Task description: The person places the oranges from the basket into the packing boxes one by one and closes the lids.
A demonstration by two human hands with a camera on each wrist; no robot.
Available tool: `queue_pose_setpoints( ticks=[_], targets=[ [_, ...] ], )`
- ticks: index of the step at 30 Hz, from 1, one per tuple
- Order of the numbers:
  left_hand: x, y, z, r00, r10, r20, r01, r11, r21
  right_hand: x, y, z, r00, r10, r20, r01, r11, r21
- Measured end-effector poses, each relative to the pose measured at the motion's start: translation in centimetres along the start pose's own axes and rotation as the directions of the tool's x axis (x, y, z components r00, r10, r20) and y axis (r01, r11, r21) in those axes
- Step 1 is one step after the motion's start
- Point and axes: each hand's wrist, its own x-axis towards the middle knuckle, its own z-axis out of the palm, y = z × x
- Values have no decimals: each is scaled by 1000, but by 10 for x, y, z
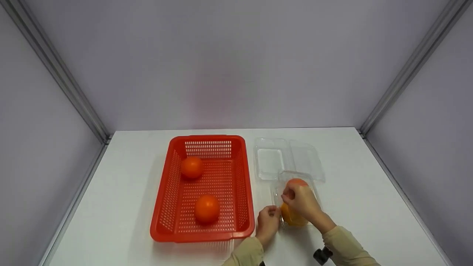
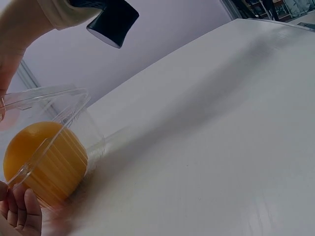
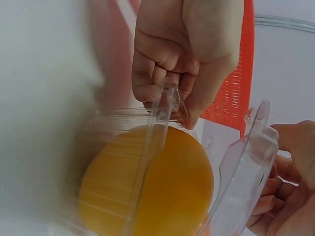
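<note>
A clear plastic clamshell box [image 1: 278,192] holds a yellow-orange round fruit, looking like an orange [image 3: 177,172], at its near end and a redder round fruit [image 1: 298,181] at its far end. My left hand [image 1: 268,223] pinches the box's rim at the near left corner, thumb against curled fingers. The edge of the raised lid [image 3: 241,172] is between the thumb and fingers of my right hand [image 1: 303,201], above the fruit. In the right wrist view the lid stands tilted, apart from the lower rim. The right hand partly hides the fruit in the head view.
Left of the box stands a red perforated basket [image 1: 249,207] with two orange fruits, one farther back [image 1: 191,167] and one nearer [image 1: 207,209]. Behind the box, an opened clear container [image 1: 269,162] lies on the white table [image 1: 369,207]. Walls enclose the table's back and sides.
</note>
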Motion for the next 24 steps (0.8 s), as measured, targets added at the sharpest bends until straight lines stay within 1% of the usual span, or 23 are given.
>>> queue_pose_setpoints(
  ticks=[5,11,16,20,24],
  targets=[
    [1,0,-1,1000,2,17,-3,1000,24,-2,-1,6,999,34,24,-34,999,-2],
    [2,-2,-1,999,-44,32,43,999,24,-4,-1,14,994,87,60,-86,996,-14],
    [2,-5,2,998,-58,26,58,998,14,-7,1,20,988,114,101,-114,993,-9],
    [2,-5,2,997,-74,18,74,997,4,-7,1,22,987,115,110,-113,993,-23],
    [3,-4,3,997,-78,5,78,997,1,-6,1,24,990,100,98,-97,994,-42]
  ],
)
